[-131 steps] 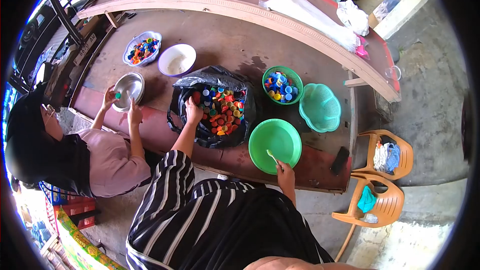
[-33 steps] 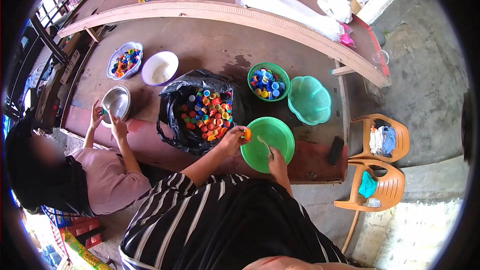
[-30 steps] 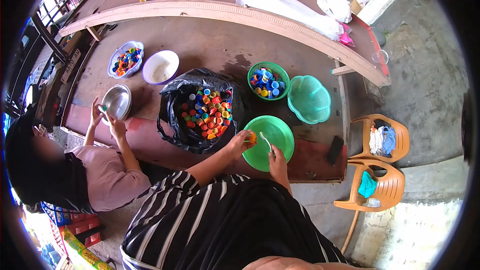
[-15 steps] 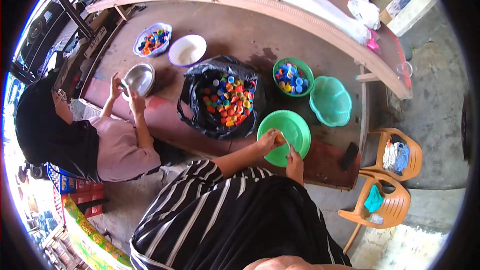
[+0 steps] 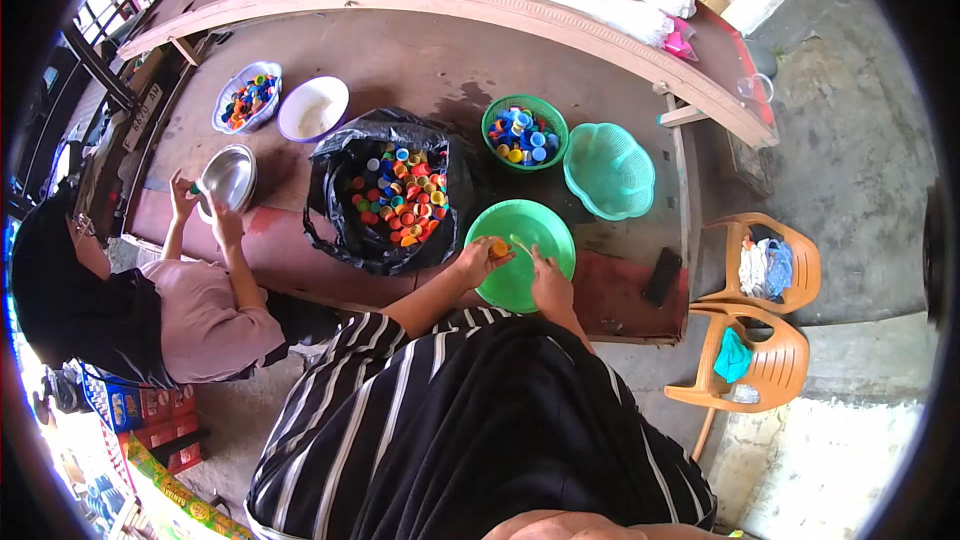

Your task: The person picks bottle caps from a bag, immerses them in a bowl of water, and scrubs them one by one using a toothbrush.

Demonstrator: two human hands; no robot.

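Note:
Over the near-left part of a green basin (image 5: 547, 218), my left hand (image 5: 473, 262) is closed on an orange bottle cap (image 5: 499, 249), its open side tilted up. My right hand (image 5: 551, 286), closed too, grips a slim pale tool (image 5: 520, 243) whose kind I cannot make out. The tool's tip points toward the cap, with a small gap between them. To the left of the basin stands a black plastic bag (image 5: 330, 225), its mouth spread wide around many bottle caps (image 5: 408, 190), mostly red, orange and yellow.
Behind the basin are a green basket (image 5: 489, 147) of mostly blue caps and a turquoise basket (image 5: 610, 172). A co-worker's hands (image 5: 226, 225) are at a metal bowl (image 5: 232, 177). Farther back stand a white bowl (image 5: 313, 110) and a scalloped bowl (image 5: 222, 118) of caps. A phone (image 5: 662, 276) lies right.
My view has turned, so the scene sits farther left. The tool has come away from the orange cap, and my hands are slightly farther apart; both keep their grip.

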